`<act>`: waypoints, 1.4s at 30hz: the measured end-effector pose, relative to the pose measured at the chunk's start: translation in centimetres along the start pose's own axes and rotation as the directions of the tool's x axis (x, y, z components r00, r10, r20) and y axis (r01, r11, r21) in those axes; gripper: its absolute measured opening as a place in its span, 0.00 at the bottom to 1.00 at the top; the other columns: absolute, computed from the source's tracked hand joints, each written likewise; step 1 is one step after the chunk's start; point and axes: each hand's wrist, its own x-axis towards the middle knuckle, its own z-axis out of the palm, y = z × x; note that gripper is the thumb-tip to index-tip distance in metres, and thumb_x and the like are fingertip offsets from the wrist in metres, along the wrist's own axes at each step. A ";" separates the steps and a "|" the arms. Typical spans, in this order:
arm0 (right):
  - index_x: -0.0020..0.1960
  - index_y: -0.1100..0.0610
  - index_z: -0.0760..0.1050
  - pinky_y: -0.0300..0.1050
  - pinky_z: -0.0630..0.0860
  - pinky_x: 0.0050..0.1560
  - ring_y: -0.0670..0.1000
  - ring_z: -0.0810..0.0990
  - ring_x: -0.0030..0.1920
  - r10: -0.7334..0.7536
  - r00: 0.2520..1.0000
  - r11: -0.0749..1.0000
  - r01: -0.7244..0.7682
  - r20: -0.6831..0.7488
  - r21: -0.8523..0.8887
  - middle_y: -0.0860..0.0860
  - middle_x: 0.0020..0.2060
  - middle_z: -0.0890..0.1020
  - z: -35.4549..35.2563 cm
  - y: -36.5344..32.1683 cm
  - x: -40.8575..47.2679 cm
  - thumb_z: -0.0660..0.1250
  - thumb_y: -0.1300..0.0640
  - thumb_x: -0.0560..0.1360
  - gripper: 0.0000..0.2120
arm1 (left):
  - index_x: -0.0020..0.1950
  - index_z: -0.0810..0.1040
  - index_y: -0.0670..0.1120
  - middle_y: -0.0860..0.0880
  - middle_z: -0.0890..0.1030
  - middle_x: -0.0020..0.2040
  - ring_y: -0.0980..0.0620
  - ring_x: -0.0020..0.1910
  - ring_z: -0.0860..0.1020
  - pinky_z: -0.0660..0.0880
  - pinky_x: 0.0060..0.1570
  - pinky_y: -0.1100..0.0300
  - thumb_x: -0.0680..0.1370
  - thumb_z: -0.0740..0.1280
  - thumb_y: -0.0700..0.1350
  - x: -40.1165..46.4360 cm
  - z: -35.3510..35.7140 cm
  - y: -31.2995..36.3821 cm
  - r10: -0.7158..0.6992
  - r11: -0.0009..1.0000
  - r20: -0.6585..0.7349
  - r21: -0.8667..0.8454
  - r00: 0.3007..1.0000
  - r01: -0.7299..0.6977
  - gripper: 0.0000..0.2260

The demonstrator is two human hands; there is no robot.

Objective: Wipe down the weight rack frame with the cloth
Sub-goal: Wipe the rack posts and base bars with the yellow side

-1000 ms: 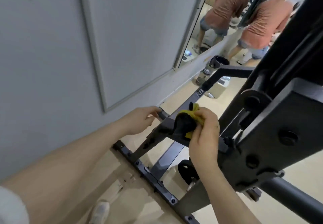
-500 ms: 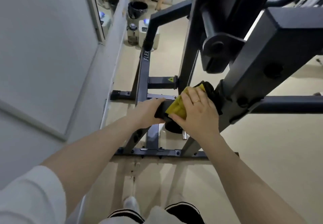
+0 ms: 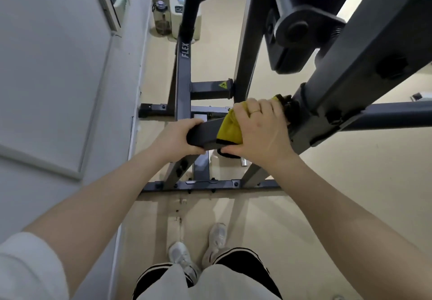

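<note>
Filling most of the view from twelve to three o'clock stood the dark grey weight rack frame (image 3: pixel 247 49), its uprights and floor rails spreading over the pale beige floor (image 3: pixel 339 194). A grey wall (image 3: pixel 46 77) ran down the nine o'clock side, close beside the frame's base rails. One rail bore the lettering FLEX (image 3: pixel 185 50), and a short cross tube carried a yellow warning sticker (image 3: pixel 223 85). At about eleven o'clock, near the wall, stood a clear water bottle (image 3: pixel 160 19) just beside a white container (image 3: pixel 175 19).

Near the centre, a horizontal square frame bar (image 3: pixel 203 133) ran between the two hands. The left hand (image 3: pixel 174 139) gripped the bar's free end, fingers curled over its top and clenched around it. The right hand (image 3: pixel 259 129), at about one o'clock from the left, pressed the yellow cloth (image 3: pixel 230 127) against the same bar, fingers wrapped over the top of the cloth and thumb curled under the bar. The cloth lay between palm and metal, its yellow fold showing at the nine o'clock side of the fingers and a dark edge peeking out beyond the fingertips at two o'clock, touching the bracket there. A ring (image 3: pixel 255 111) sat on one finger.

At six o'clock stood two white sneakers (image 3: pixel 181 256).
</note>
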 end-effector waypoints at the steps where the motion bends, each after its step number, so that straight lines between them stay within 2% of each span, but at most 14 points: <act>1: 0.62 0.55 0.69 0.55 0.66 0.57 0.59 0.73 0.51 -0.038 0.999 0.999 0.039 0.017 -0.033 0.57 0.55 0.76 0.1 -1.0 0.6 0.65 0.26 0.61 0.42 | 0.64 0.74 0.50 0.55 0.76 0.52 0.56 0.51 0.72 0.69 0.52 0.60 0.67 0.77 0.44 0.0 -0.1 0.1 -0.009 1.000 -0.003 -0.018 1.000 0.008 0.27; 4: 0.68 0.55 0.61 0.53 0.66 0.56 0.58 0.72 0.55 -0.239 0.963 0.971 0.241 0.121 0.004 0.56 0.61 0.72 0.8 -4.3 2.6 0.64 0.29 0.67 0.40 | 0.60 0.76 0.47 0.51 0.79 0.50 0.55 0.48 0.74 0.73 0.50 0.59 0.67 0.77 0.45 -0.2 -0.1 0.4 -0.014 0.999 -0.013 -0.039 1.000 0.014 0.23; 8: 0.72 0.55 0.58 0.53 0.65 0.58 0.58 0.71 0.58 -0.328 0.935 0.945 0.324 0.136 0.051 0.57 0.65 0.69 0.7 -4.0 2.6 0.56 0.28 0.71 0.39 | 0.62 0.75 0.46 0.50 0.79 0.54 0.55 0.50 0.74 0.69 0.47 0.72 0.69 0.76 0.44 -0.4 -0.2 0.6 -0.049 0.996 0.006 -0.073 0.999 0.049 0.23; 11: 0.61 0.56 0.74 0.54 0.70 0.55 0.58 0.75 0.50 -0.189 0.979 0.981 0.192 -0.071 0.040 0.57 0.55 0.78 1.2 -1.7 0.9 0.48 0.30 0.72 0.35 | 0.66 0.73 0.51 0.53 0.79 0.57 0.53 0.55 0.75 0.73 0.56 0.59 0.67 0.78 0.47 -0.1 -0.2 0.1 -0.055 0.999 0.039 0.005 0.998 0.054 0.29; 13: 0.51 0.56 0.77 0.54 0.72 0.51 0.58 0.76 0.43 -0.067 0.983 0.997 0.072 -0.170 0.025 0.57 0.47 0.80 1.5 -1.7 1.0 0.51 0.34 0.74 0.29 | 0.66 0.73 0.52 0.53 0.79 0.58 0.52 0.56 0.76 0.73 0.58 0.53 0.65 0.78 0.48 0.1 -0.3 -0.2 -0.081 0.995 0.027 0.065 0.996 0.079 0.31; 16: 0.53 0.55 0.74 0.51 0.70 0.47 0.56 0.76 0.43 -0.069 0.997 0.997 0.070 -0.032 0.043 0.54 0.46 0.79 1.0 -4.1 2.4 0.57 0.40 0.77 0.19 | 0.63 0.75 0.51 0.53 0.81 0.54 0.52 0.54 0.77 0.74 0.57 0.52 0.66 0.78 0.48 0.2 -0.4 -0.1 -0.069 0.996 0.040 0.063 0.997 0.066 0.27; 20: 0.65 0.53 0.66 0.50 0.66 0.56 0.54 0.73 0.56 -0.215 0.975 0.955 0.199 0.055 0.219 0.52 0.59 0.75 0.8 -4.6 3.1 0.54 0.40 0.79 0.21 | 0.58 0.73 0.53 0.54 0.79 0.54 0.56 0.53 0.76 0.74 0.59 0.53 0.68 0.76 0.49 0.0 -1.2 -0.5 -0.050 0.997 0.152 -0.042 0.987 0.057 0.22; 25: 0.65 0.50 0.67 0.48 0.60 0.64 0.51 0.66 0.63 -0.065 0.979 0.829 -0.053 0.191 0.556 0.49 0.62 0.71 -1.6 -4.3 3.5 0.59 0.48 0.80 0.16 | 0.65 0.68 0.58 0.58 0.74 0.60 0.60 0.60 0.71 0.67 0.56 0.68 0.66 0.73 0.55 -0.1 -4.3 0.9 0.004 0.940 0.416 -0.311 0.909 0.139 0.29; 29: 0.62 0.52 0.69 0.42 0.69 0.56 0.46 0.70 0.54 0.168 0.970 0.532 -0.240 0.177 0.812 0.46 0.54 0.72 -4.0 -5.3 3.8 0.59 0.53 0.80 0.11 | 0.53 0.74 0.54 0.54 0.78 0.50 0.55 0.53 0.77 0.75 0.55 0.58 0.75 0.69 0.49 -0.4 -5.0 1.7 0.046 0.852 0.225 -0.518 0.973 0.080 0.09; 31: 0.58 0.52 0.71 0.40 0.69 0.51 0.45 0.71 0.51 0.214 0.972 0.527 -0.201 0.100 0.826 0.45 0.51 0.72 -4.9 -5.4 3.5 0.61 0.52 0.79 0.09 | 0.46 0.75 0.53 0.53 0.78 0.44 0.54 0.46 0.77 0.74 0.50 0.56 0.77 0.66 0.44 -0.1 -5.9 1.3 0.039 0.851 0.099 -0.525 0.994 0.019 0.03; 33: 0.53 0.54 0.73 0.42 0.71 0.50 0.47 0.72 0.51 0.224 0.973 0.588 -0.176 0.050 0.790 0.46 0.51 0.74 -5.6 -5.0 3.0 0.64 0.50 0.77 0.08 | 0.43 0.77 0.51 0.53 0.78 0.40 0.55 0.42 0.76 0.73 0.46 0.58 0.77 0.66 0.43 0.2 -7.3 0.8 0.098 0.857 0.109 -0.514 0.989 -0.028 0.05; 37: 0.36 0.51 0.72 0.41 0.70 0.54 0.41 0.70 0.53 0.086 0.983 0.732 -0.173 0.164 0.659 0.41 0.51 0.74 -6.4 -3.8 1.1 0.70 0.48 0.72 0.12 | 0.45 0.79 0.54 0.55 0.79 0.42 0.55 0.44 0.77 0.75 0.46 0.59 0.76 0.67 0.46 1.0 -9.9 0.9 0.254 0.918 0.374 -0.385 0.892 -0.100 0.03; 40: 0.33 0.60 0.72 0.32 0.68 0.58 0.31 0.69 0.57 0.064 0.987 0.634 -0.154 0.147 0.758 0.41 0.52 0.77 -7.0 -4.2 -0.9 0.71 0.52 0.72 0.15 | 0.48 0.79 0.57 0.59 0.79 0.45 0.59 0.47 0.77 0.75 0.45 0.67 0.77 0.66 0.48 1.9 -11.1 2.9 0.311 0.948 0.498 -0.225 0.809 -0.226 0.03; 42: 0.35 0.64 0.72 0.36 0.73 0.53 0.35 0.74 0.54 0.149 0.981 0.529 -0.187 0.126 0.828 0.45 0.48 0.80 -7.5 -4.7 -2.1 0.68 0.53 0.73 0.15 | 0.49 0.80 0.57 0.59 0.80 0.46 0.63 0.46 0.77 0.74 0.43 0.72 0.77 0.67 0.48 2.8 -11.7 4.6 0.348 0.937 0.527 -0.179 0.775 -0.299 0.05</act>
